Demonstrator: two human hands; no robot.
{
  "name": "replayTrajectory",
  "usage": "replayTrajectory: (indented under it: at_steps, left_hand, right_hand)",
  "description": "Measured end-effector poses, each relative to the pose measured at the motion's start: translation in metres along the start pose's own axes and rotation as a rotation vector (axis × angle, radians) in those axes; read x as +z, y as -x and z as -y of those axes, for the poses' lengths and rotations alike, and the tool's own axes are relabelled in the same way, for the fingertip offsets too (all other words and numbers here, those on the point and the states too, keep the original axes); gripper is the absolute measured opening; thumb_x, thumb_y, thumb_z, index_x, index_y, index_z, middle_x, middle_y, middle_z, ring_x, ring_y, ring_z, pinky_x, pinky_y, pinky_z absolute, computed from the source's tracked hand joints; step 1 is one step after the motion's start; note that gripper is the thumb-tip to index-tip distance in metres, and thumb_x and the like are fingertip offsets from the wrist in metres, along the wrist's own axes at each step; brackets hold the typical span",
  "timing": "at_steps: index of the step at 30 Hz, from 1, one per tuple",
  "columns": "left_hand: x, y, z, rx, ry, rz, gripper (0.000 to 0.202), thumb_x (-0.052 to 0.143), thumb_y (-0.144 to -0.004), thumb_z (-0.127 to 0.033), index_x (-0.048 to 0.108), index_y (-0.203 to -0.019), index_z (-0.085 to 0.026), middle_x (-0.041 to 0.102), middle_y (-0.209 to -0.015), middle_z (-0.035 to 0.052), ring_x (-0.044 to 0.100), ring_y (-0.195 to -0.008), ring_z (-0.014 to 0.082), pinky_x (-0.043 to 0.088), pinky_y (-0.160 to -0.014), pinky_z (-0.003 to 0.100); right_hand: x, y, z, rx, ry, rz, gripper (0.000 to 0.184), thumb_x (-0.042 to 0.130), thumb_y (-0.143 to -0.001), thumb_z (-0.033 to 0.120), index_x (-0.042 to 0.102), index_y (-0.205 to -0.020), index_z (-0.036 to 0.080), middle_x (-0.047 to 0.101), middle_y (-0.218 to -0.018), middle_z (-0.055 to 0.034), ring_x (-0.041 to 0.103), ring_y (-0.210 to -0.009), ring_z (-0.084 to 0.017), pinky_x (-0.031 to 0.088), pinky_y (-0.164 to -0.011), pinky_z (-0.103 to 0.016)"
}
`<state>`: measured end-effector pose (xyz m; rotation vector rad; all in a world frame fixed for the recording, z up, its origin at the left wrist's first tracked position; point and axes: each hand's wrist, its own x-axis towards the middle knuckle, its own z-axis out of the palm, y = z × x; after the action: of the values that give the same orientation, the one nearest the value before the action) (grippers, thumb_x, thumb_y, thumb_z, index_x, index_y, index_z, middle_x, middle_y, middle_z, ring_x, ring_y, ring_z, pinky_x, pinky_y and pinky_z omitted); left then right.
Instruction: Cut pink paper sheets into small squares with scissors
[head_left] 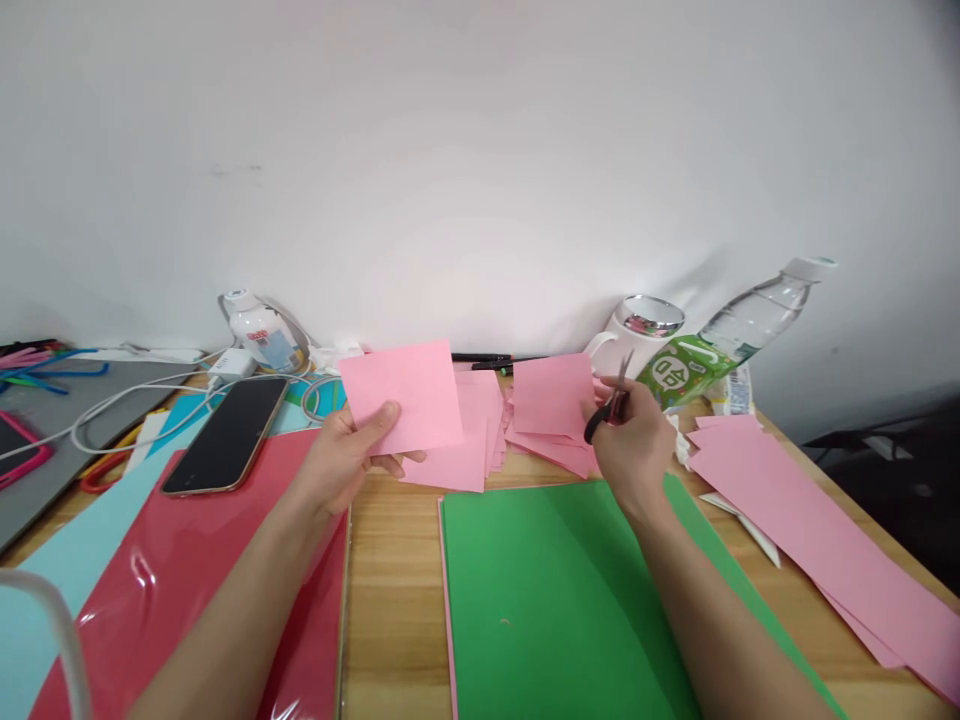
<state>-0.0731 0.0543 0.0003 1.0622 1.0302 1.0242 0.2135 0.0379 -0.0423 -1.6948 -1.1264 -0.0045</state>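
My left hand [346,462] pinches a pink paper square [401,395] by its lower left corner and holds it up above the desk. My right hand [634,440] is closed round small scissors [611,405] with a dark handle, blades pointing up. Between the hands lie two piles of cut pink squares [551,415], just beyond a green paper sheet [555,590].
A red plastic-wrapped paper pack [187,570] with a phone [229,432] on it lies at left, over light blue paper. Long pink strips [802,525] lie at right. A tilted water bottle [742,330], a white mug [637,330], cables and a charger stand against the wall.
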Motion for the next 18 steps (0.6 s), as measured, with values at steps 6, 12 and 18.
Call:
replayTrajectory:
  at_steps: [6, 12, 18]
  left_hand:
    - [0.023, 0.006, 0.015, -0.057, -0.015, 0.155, 0.031, 0.056, -0.079, -0.04, 0.061, -0.088, -0.011, 0.068, -0.061, 0.0059, 0.064, -0.052, 0.0157, 0.049, -0.044, 0.023]
    - [0.019, 0.0, 0.028, 0.128, -0.511, 0.177, 0.048, 0.064, -0.072, -0.037, 0.055, -0.111, -0.012, 0.07, -0.094, 0.0131, 0.066, -0.086, 0.0245, 0.051, -0.079, 0.04]
    - [-0.01, -0.013, 0.049, 0.413, -1.166, 0.304, 0.08, 0.075, -0.059, -0.031, 0.042, -0.131, -0.021, 0.037, -0.142, 0.0106, 0.022, -0.134, 0.0233, 0.016, -0.109, 0.042]
  right_hand:
    - [0.016, 0.036, 0.032, -0.017, -0.574, 0.463, 0.034, 0.059, -0.075, 0.039, 0.051, -0.103, 0.021, 0.066, -0.082, -0.0054, 0.061, -0.071, -0.017, 0.049, -0.067, -0.032]
    - [0.015, 0.033, 0.028, 0.041, -0.29, 0.426, 0.034, 0.06, -0.072, 0.037, 0.057, -0.099, 0.017, 0.061, -0.068, -0.0026, 0.056, -0.057, -0.016, 0.042, -0.051, -0.026]
    - [-0.006, -0.002, 0.003, -0.007, 0.416, 0.19, 0.022, 0.057, -0.073, 0.026, 0.064, -0.091, 0.017, 0.064, -0.067, -0.0094, 0.061, -0.067, -0.027, 0.04, -0.059, -0.034]
